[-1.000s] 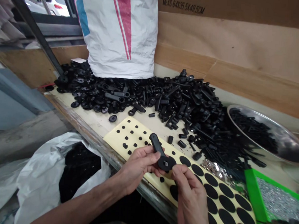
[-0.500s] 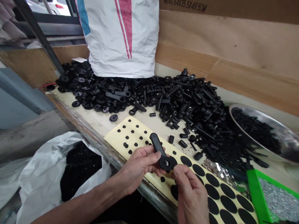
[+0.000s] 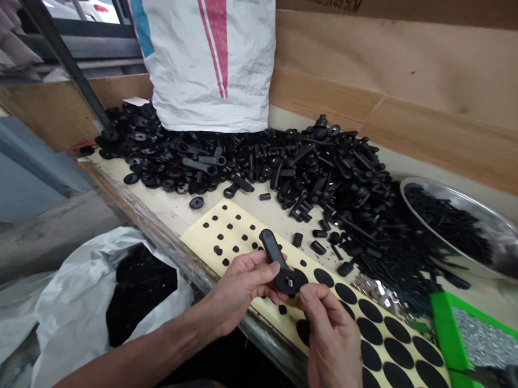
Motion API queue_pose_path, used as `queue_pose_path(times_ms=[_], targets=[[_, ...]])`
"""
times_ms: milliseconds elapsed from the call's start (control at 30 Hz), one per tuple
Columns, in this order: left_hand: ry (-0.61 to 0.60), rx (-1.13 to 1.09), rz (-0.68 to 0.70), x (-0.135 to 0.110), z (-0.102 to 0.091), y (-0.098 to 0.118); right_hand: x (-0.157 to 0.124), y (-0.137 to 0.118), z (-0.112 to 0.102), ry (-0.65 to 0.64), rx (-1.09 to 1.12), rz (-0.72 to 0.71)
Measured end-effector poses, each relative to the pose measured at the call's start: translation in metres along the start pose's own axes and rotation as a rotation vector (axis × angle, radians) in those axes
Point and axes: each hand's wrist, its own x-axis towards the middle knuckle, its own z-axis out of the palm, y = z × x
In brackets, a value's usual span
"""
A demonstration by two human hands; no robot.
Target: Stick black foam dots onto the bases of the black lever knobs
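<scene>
My left hand [image 3: 245, 284] is closed round a black plastic crank handle [image 3: 275, 255], thumb on top. The handle's arm points away and to the left, and its round end faces me with a small metal piece in the middle. At the right rim of that round end, my right hand [image 3: 332, 333] is closed in a pinch. What lies under its fingertips is hidden. Beneath both hands is a yellow backing sheet [image 3: 199, 228] bearing small black dots at the left and larger black round stickers [image 3: 399, 375] at the right.
Heaped black plastic parts [image 3: 322, 168] spread across the bench behind the sheet. A white sack [image 3: 215, 56] stands at the back. Right of them are a steel bowl [image 3: 511, 233] of black pieces and a green tray [image 3: 444, 322] of small metal parts. An open white bag [image 3: 77, 288] hangs at lower left.
The camera view has shifted very slightly. Both hands keep nearly the same place and hold on the crank handle.
</scene>
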Motion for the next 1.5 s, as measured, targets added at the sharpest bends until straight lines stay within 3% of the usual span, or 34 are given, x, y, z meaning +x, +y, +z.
queue_pose_path(times_ms=[433, 600, 800, 1067, 1300, 1500], targets=[[0.000, 0.013, 0.031, -0.003, 0.002, 0.000, -0.001, 0.002, 0.002, 0.085, -0.077, -0.048], [0.068, 0.067, 0.039, -0.003, 0.004, -0.001, 0.000, 0.003, 0.005, 0.110, -0.156, -0.102], [0.167, 0.127, 0.067, -0.003, 0.007, -0.003, -0.001, -0.002, 0.007, 0.146, -0.356, -0.208], [0.202, 0.194, 0.219, -0.009, 0.008, -0.010, 0.000, -0.009, 0.011, 0.197, -0.673, -0.502], [0.205, 0.147, 0.197, -0.011, 0.006, -0.012, -0.008, -0.012, 0.007, 0.241, -1.077, -0.505], [0.213, 0.084, 0.146, -0.014, 0.010, -0.017, -0.017, -0.015, 0.003, 0.252, -1.133, -0.506]])
